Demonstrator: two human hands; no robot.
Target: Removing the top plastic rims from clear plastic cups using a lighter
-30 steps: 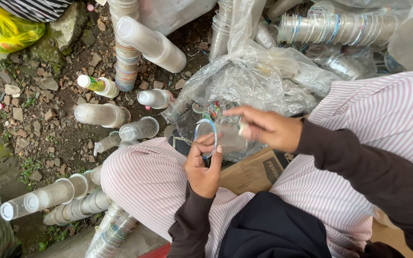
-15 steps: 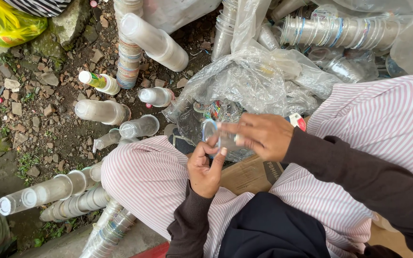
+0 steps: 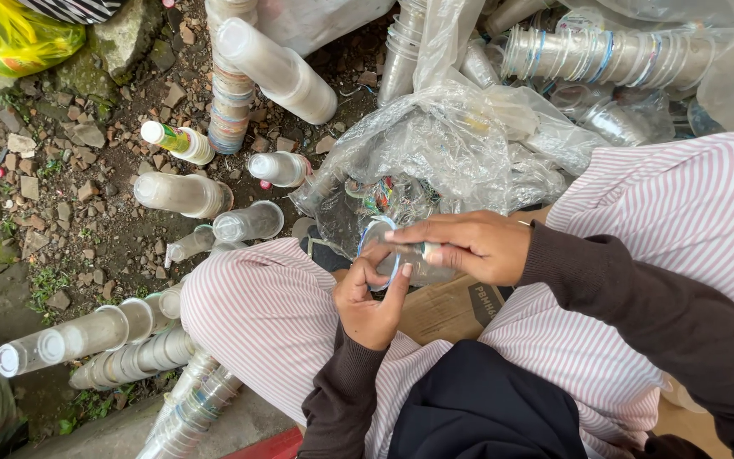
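A clear plastic cup with a blue rim hangs between my knees, gripped by both hands. My left hand comes from below and pinches its rim with thumb and fingers. My right hand reaches in from the right and closes over the cup's body, fingers pointing left. Just beyond the cup lies a crumpled clear plastic bag holding more cups and coloured scraps. My striped trousers fill the foreground on both sides.
Stacks of nested clear cups lie on the stony dirt: a tall one at the top, a long one at the upper right, others at the lower left. Loose bottles are scattered about. A brown cardboard piece lies under my hands.
My right hand has dropped lower over the cup and my left fingers have shifted along the rim. The view has tilted slightly.
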